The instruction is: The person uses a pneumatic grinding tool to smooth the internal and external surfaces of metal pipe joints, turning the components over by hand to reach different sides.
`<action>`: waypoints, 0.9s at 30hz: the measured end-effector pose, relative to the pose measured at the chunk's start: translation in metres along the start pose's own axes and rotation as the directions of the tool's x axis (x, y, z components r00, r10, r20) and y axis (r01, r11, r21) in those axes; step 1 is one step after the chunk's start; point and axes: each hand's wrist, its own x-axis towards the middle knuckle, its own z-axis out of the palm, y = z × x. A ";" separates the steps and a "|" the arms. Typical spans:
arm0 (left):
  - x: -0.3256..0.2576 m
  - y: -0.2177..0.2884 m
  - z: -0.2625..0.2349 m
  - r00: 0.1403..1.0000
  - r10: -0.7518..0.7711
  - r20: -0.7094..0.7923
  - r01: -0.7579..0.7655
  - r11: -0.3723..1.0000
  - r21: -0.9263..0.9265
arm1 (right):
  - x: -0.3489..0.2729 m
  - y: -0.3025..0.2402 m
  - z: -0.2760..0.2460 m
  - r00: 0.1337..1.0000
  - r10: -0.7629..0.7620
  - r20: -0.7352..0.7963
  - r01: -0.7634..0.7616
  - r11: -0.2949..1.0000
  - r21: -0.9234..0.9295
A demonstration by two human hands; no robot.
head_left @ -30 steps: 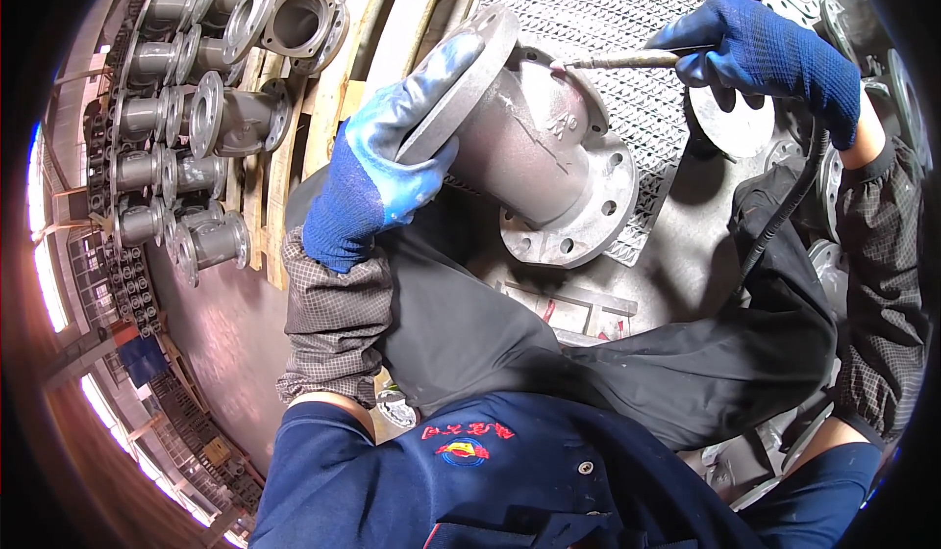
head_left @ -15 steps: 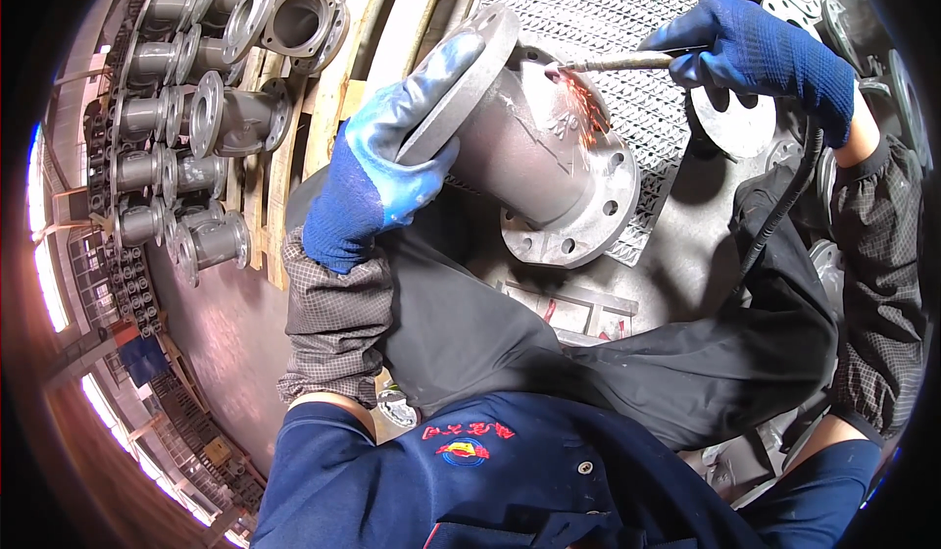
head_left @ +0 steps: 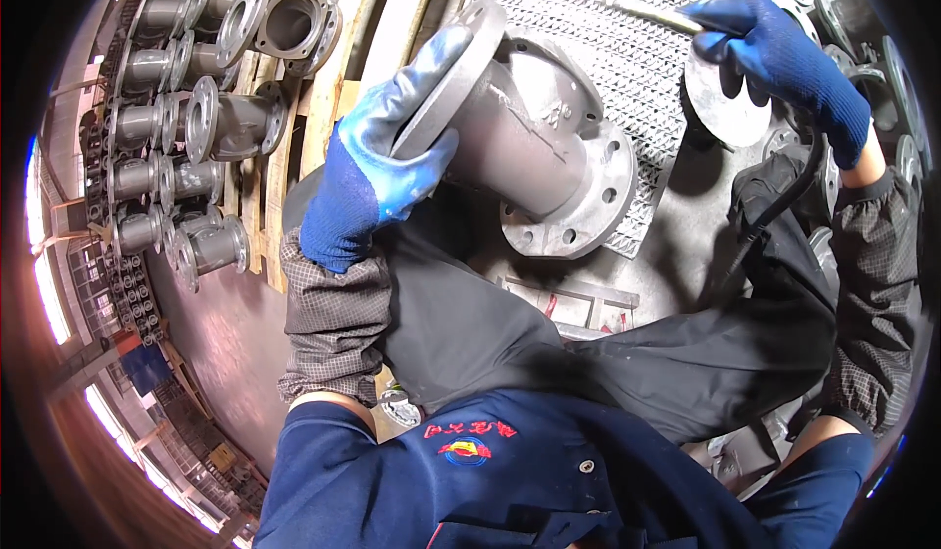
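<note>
My left hand (head_left: 387, 157), in a blue coated glove, grips the upper left flange of a grey cast flanged tee pipe fitting (head_left: 524, 147). Its thumb and fingers sit on either side of the flange rim. The fitting lies tilted over a textured metal mat, its lower flange with bolt holes facing right and down. In my gloved right hand (head_left: 784, 59) is a slim pencil grinder (head_left: 655, 14), held up and right of the fitting, its tip apart from it. From below this hand a black hose (head_left: 784, 201) runs down past my knee.
The patterned metal mat (head_left: 642, 78) lies beneath the fitting. A wooden pallet (head_left: 338, 78) and rows of flanged fittings (head_left: 230, 123) stand on the left. A round flange disc (head_left: 727, 103) and more metal parts lie to the right, with a metal frame (head_left: 598, 299) near my legs.
The grinder has lifted off the fitting's side branch and moved up and right, and the orange sparks are gone. My left hand keeps its grip; the fitting has turned slightly.
</note>
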 end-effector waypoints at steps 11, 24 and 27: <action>-0.011 -0.024 0.003 0.972 -0.136 -0.194 0.128 0.990 -0.051 | -0.089 -0.006 0.097 0.948 0.306 -0.081 -0.115 0.569 0.814; -0.016 -0.022 0.004 0.959 -0.081 -0.272 0.092 0.995 0.031 | -0.037 -0.077 0.146 0.986 0.152 0.063 -0.139 0.572 0.809; -0.014 -0.021 0.008 0.960 -0.105 -0.259 0.128 0.989 0.074 | -0.028 -0.072 0.147 0.993 0.111 0.027 -0.095 0.679 0.728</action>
